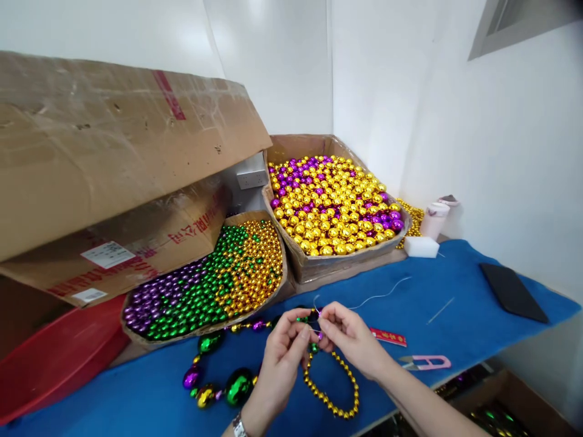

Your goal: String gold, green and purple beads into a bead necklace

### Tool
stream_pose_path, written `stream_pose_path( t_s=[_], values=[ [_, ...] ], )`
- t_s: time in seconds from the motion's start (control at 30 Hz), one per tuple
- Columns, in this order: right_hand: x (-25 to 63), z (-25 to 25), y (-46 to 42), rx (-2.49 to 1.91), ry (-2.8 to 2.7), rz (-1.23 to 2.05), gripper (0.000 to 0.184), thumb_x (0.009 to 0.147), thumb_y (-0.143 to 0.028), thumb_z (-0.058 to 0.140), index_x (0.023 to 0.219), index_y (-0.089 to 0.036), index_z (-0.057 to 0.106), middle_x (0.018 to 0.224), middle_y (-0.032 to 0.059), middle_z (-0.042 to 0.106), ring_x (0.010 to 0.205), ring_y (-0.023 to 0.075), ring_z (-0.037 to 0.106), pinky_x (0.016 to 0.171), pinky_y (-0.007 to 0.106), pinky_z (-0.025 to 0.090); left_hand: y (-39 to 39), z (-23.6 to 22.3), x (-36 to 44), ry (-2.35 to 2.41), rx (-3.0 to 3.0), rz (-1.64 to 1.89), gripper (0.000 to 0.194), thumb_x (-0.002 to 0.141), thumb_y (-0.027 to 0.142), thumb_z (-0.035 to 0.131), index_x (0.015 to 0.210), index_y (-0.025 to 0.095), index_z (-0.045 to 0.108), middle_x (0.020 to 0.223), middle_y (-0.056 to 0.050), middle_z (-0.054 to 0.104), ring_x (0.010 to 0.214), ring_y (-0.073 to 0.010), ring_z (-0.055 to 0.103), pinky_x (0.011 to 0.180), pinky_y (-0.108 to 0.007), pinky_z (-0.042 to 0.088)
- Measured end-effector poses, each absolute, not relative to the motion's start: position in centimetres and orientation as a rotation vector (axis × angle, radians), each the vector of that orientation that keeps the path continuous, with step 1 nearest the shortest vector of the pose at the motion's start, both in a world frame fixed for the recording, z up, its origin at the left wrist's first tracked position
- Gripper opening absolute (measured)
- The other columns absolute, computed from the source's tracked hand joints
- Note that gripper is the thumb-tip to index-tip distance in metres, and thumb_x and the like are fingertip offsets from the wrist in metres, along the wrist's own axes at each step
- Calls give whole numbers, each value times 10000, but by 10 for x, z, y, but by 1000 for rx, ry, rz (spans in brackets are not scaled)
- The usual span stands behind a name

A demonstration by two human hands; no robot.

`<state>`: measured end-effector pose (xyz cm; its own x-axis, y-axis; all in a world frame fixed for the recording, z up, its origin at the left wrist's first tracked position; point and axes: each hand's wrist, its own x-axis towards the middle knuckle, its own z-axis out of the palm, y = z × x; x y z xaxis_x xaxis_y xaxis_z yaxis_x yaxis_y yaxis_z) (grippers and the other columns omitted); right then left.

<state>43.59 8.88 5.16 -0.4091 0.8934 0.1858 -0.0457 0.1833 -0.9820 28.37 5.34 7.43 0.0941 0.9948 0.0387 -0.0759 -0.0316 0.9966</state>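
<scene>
My left hand (283, 351) has its fingers pinched on a thin white string (382, 295). Close beside it, my right hand (347, 335) is closed too, its thumb and forefinger pinching the same string near a small purple bead (320, 335). Below both hands lies a loop of small gold beads (356, 396) with a green bead at its top. A necklace of large green, purple and gold beads (239, 386) curves on the blue cloth behind and left of my left hand, which partly covers it. The string's loose end trails to the back right.
Cardboard boxes of gold and purple beads (337, 212) and of purple, green and gold beads (204, 291) stand behind. Pink-handled thread snips (428, 363), a red packet (389, 337), a needle (440, 310), a black pad (512, 291) and a white block (421, 247) lie rightward. A red basin (59, 358) stands left.
</scene>
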Motion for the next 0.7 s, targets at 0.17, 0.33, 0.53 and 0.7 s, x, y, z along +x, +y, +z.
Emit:
stream_pose_path(
  t_s=[0.17,0.33,0.53,0.7],
  values=[
    [447,64,93,-876,-1914,989,159,921,-277,471,838,-205,585,766,-4,591,735,144,570,692,266,440,51,78,277,1089,1328,1165,167,857,315,536,950,187,589,787,-32,603,605,-123,513,547,-234,428],
    [454,70,93,-860,-2212,659,169,901,-150,471,850,-211,619,855,22,545,765,147,519,688,259,398,47,81,270,1162,1691,1080,185,887,212,450,754,179,574,746,-30,565,680,-149,522,630,-256,420],
    [458,80,92,-855,-2354,532,162,937,-163,432,845,-204,559,814,-1,524,734,128,514,683,233,414,41,85,271,1292,2093,1003,194,892,144,397,930,196,580,931,-74,589,868,-186,556,778,-301,431],
    [456,85,91,-856,-2358,529,149,950,-169,425,852,-206,530,814,-14,537,766,117,534,713,218,425,42,83,276,1337,2170,950,188,874,236,501,1042,188,570,1016,-92,585,944,-198,550,839,-307,435]
  ],
)
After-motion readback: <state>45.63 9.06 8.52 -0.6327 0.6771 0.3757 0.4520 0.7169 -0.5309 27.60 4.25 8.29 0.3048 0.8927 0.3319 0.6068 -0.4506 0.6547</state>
